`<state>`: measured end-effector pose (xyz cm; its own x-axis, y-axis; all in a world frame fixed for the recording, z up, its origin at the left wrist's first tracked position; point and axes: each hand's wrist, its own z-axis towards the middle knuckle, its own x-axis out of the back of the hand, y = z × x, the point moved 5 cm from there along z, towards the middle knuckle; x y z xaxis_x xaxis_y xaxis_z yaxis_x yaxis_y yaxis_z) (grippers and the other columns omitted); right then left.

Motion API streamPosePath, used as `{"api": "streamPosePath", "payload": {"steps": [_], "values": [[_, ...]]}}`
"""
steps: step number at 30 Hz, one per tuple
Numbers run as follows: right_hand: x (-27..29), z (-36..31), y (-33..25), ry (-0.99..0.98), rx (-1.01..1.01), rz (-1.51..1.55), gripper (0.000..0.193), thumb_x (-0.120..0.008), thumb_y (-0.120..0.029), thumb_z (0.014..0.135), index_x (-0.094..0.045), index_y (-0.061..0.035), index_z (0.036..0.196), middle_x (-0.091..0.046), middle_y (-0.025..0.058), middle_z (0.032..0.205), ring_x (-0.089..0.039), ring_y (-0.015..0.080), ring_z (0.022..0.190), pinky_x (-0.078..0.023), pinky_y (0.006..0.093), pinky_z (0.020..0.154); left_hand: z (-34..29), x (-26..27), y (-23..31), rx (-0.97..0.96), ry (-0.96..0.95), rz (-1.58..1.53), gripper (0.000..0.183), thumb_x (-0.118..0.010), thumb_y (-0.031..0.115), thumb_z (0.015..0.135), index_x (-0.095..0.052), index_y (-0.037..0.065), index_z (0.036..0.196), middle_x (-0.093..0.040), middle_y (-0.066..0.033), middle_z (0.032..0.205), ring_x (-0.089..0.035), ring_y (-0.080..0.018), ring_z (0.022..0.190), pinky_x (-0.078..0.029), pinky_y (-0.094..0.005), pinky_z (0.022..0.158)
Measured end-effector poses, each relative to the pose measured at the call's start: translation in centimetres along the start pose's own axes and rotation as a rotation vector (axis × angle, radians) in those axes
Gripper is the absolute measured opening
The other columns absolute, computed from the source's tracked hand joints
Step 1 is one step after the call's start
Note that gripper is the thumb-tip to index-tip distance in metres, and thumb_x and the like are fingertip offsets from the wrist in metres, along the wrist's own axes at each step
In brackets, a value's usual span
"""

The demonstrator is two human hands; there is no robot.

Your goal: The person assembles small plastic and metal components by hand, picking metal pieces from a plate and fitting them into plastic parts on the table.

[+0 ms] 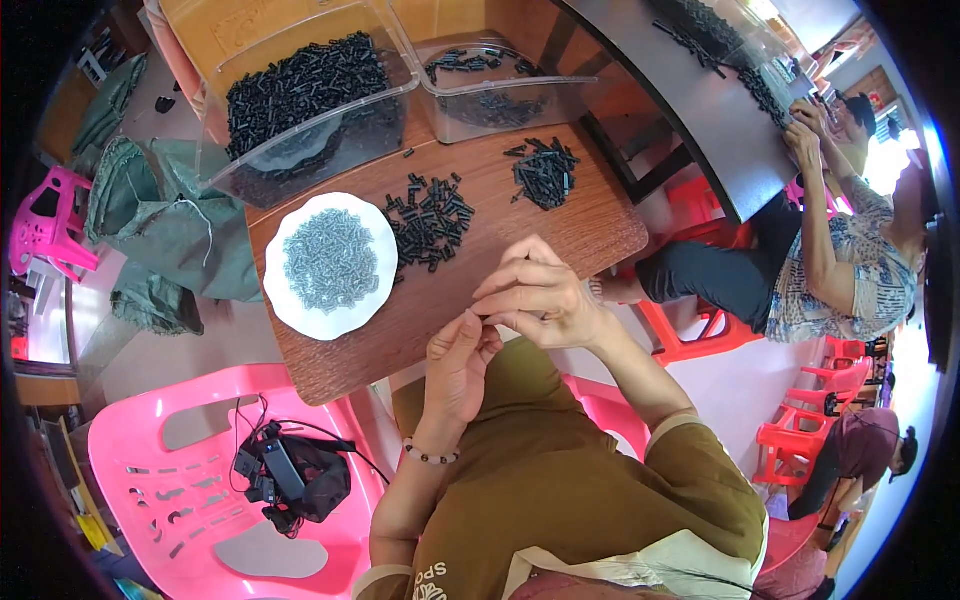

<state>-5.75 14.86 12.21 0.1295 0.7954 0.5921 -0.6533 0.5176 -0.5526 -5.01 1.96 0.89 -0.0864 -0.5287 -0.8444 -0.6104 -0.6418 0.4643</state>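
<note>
My left hand (460, 362), with a beaded bracelet at the wrist, and my right hand (548, 300) meet above the near edge of a brown wooden table (340, 366). Fingers on both are pinched together, tip to tip. Whatever lies between them is too small and covered to name. Beyond my hands is a loose heap of short black tube-like pieces (432, 222). A smaller pile of longer black pieces (546, 174) lies farther right. On the left, a white scalloped plate (287, 306) carries many tiny clear pieces (332, 258).
At the table's far side stand a clear bin (378, 132) full of black pieces and a second clear bin (470, 127) with fewer. A pink chair (130, 440) holds black cables and a pouch (325, 490). Another person (840, 260) works at a dark table (690, 100).
</note>
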Motion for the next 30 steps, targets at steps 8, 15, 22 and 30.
{"api": "streamPosePath", "payload": {"steps": [8, 15, 22, 30], "values": [[0.1, -0.5, 0.7, 0.005, -0.109, 0.065, 0.028, -0.073, -0.006, 0.068, -0.070, -0.0040, 0.096, -0.068, 0.0055, 0.097, -0.055, 0.0218, 0.083, -0.044, 0.0350, 0.078, -0.1, -0.4, 0.5, 0.012, 0.021, -0.038, 0.025, -0.060, 0.021, 0.092, -0.063, 0.005, 0.111, -0.066, -0.0025, 0.099, -0.060, -0.0093, 0.084, -0.049, -0.0237, 0.074], [-1.5, 1.9, 4.3, -0.059, -0.376, -0.035, 0.018, -0.068, -0.009, 0.080, -0.070, -0.0065, 0.097, -0.067, 0.0069, 0.079, -0.058, 0.0183, 0.070, -0.047, 0.0306, 0.064, -0.4, 0.1, 0.7, 0.008, 0.020, -0.028, 0.026, -0.059, 0.019, 0.092, -0.062, 0.003, 0.112, -0.066, -0.0033, 0.097, -0.061, -0.0084, 0.080, -0.051, -0.0213, 0.070], [-8.3, 7.6, 6.1, -0.139, -0.209, -0.116, 0.017, -0.066, -0.014, 0.078, -0.067, -0.0069, 0.094, -0.065, 0.0127, 0.082, -0.062, 0.0325, 0.083, -0.048, 0.0418, 0.072, -0.6, 1.4, 1.3, -0.041, 0.139, 0.030, 0.024, -0.057, 0.019, 0.094, -0.062, 0.001, 0.109, -0.066, -0.0048, 0.096, -0.061, -0.0080, 0.073, -0.052, -0.0212, 0.067], [-13.8, 9.7, 7.2, -0.390, -0.253, -0.344, 0.019, -0.070, -0.017, 0.075, -0.068, -0.0076, 0.092, -0.064, 0.0157, 0.089, -0.060, 0.0339, 0.092, -0.048, 0.0432, 0.079, -0.9, 2.7, 1.2, -0.075, 0.146, 0.000, 0.022, -0.058, 0.018, 0.093, -0.062, 0.002, 0.108, -0.063, -0.0008, 0.088, -0.058, -0.0056, 0.070, -0.049, -0.0196, 0.063]]}}
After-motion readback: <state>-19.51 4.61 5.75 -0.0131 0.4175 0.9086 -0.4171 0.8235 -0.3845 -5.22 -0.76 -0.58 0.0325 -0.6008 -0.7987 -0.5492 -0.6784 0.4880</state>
